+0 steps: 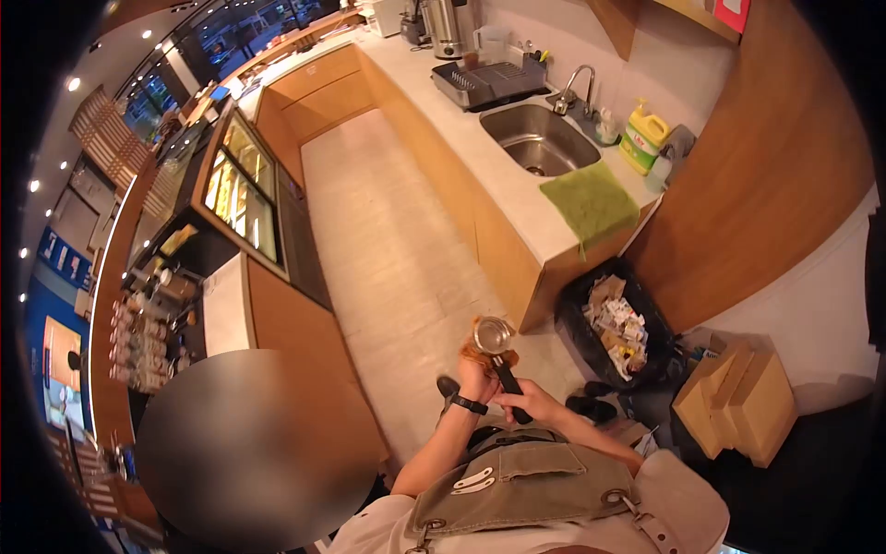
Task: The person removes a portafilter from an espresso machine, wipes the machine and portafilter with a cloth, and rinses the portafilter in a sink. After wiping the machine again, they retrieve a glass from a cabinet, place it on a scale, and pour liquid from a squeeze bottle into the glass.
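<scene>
Portafilter (503, 364), one: held before the apron (531, 485), basket (493, 336) outward, handle (511, 386) slanting bodyward. Handle gripped by right hand (529, 401); basket, nearer left hand (474, 380), backed by brown cloth (472, 353) clasped there.

Warm light, dark fisheye-curved edges.

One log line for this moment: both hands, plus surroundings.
left hand: holds brown cloth against coffee filter holder | right hand: grips its black handle | around: trash bin, sink
</scene>
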`<state>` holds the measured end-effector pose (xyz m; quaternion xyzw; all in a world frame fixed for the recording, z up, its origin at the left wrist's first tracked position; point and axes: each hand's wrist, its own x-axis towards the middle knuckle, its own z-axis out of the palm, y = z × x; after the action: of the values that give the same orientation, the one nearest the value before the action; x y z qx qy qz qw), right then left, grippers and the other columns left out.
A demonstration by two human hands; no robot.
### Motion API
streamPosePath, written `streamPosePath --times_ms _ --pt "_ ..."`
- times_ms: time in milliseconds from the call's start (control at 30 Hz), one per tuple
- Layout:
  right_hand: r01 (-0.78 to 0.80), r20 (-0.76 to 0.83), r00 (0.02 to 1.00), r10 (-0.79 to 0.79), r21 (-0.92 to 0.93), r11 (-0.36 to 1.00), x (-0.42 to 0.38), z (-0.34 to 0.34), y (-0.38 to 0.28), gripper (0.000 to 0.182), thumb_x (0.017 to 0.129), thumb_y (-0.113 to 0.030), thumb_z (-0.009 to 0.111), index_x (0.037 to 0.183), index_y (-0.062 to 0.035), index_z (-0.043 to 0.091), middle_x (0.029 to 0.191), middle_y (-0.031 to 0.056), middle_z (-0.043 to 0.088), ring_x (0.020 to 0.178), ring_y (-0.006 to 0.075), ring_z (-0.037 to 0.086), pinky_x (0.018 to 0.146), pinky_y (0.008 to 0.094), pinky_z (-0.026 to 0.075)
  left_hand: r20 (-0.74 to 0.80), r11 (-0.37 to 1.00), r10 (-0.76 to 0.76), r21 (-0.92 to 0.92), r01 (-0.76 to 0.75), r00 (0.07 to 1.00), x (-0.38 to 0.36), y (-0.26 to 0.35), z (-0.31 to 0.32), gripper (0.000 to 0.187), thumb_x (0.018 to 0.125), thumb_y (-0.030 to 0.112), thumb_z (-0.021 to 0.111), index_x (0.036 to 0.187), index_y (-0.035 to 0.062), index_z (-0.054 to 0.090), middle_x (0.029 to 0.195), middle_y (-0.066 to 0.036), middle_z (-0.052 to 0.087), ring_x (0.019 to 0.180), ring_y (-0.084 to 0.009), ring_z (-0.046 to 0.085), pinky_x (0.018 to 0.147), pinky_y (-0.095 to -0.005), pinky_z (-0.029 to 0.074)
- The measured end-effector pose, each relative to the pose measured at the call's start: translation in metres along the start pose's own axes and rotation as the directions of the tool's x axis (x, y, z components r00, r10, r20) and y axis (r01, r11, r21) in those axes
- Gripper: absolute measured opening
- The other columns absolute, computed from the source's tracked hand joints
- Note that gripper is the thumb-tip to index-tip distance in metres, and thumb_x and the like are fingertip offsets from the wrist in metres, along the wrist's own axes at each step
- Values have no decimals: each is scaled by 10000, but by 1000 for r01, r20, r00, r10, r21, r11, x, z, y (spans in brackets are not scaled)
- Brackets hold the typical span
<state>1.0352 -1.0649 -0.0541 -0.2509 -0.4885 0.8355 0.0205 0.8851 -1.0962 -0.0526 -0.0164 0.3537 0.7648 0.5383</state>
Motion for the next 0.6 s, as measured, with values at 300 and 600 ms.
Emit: streamPosePath --times_ms 300,600 --pt "197 -430 892 -141 88 976 150 -73 -95 212 948 -206 602 837 -26 592 641 45 574 543 151 576 528 290 457 394 960 -279 132 246 876 238 48 32 372 1097 297 400 1379 70 487 1175 -113 625 977 -270 644 812 -426 575" --pt "426 -617 625 -479 -245 871 262 -159 -291 190 957 -199 637 901 -47 539 605 35 528 460 154 523 453 304 449 551 913 -238 -152 378 799 440 148 160 537 1068 515 435 1410 106 505 1386 -76 584 1255 -252 574 1125 -425 445"
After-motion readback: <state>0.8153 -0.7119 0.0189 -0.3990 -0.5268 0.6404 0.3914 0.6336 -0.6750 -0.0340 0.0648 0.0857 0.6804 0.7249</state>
